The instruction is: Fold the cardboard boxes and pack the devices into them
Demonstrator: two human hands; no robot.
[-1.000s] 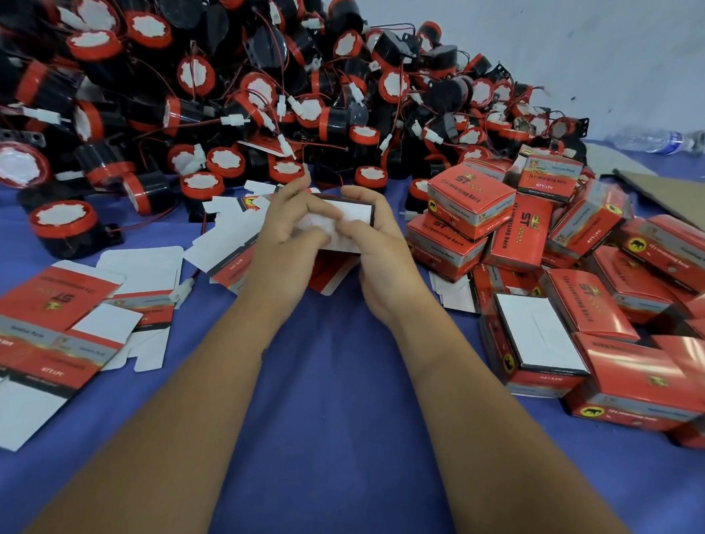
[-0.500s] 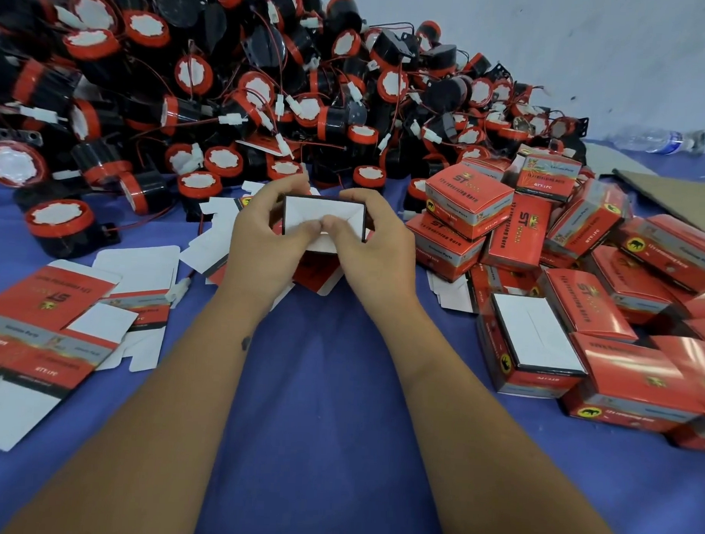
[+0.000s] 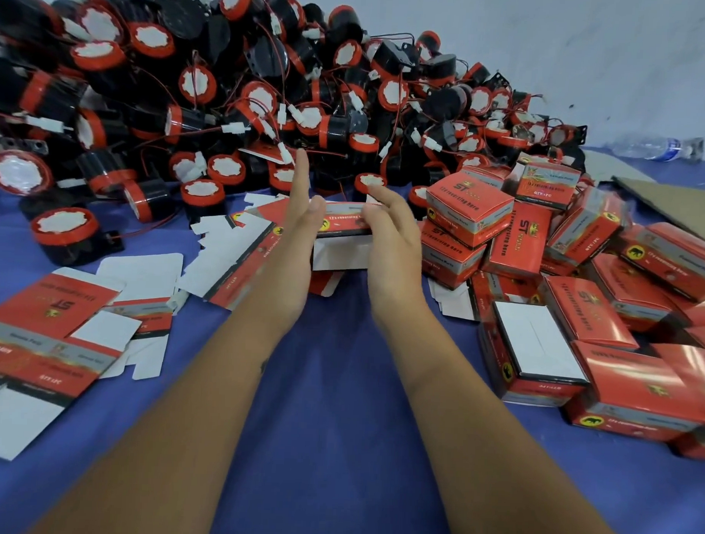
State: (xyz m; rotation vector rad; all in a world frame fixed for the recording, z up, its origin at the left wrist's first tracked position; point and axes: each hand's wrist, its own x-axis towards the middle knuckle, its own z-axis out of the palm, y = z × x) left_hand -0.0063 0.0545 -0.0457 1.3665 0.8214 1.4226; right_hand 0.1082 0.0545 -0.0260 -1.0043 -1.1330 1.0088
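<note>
Your left hand [image 3: 300, 221] and right hand [image 3: 388, 236] flank the half-formed red carton [image 3: 344, 230], one at each end, above the blue table [image 3: 330, 406]. Both hands stand wide, fingers straight, palms facing inward and pressing the carton's ends. The carton's long axis runs left to right between your palms. The heap of black-and-red horns [image 3: 268, 104] lies directly beyond it; your left fingertips reach nearest, so that hand is probably better placed to take one.
</note>
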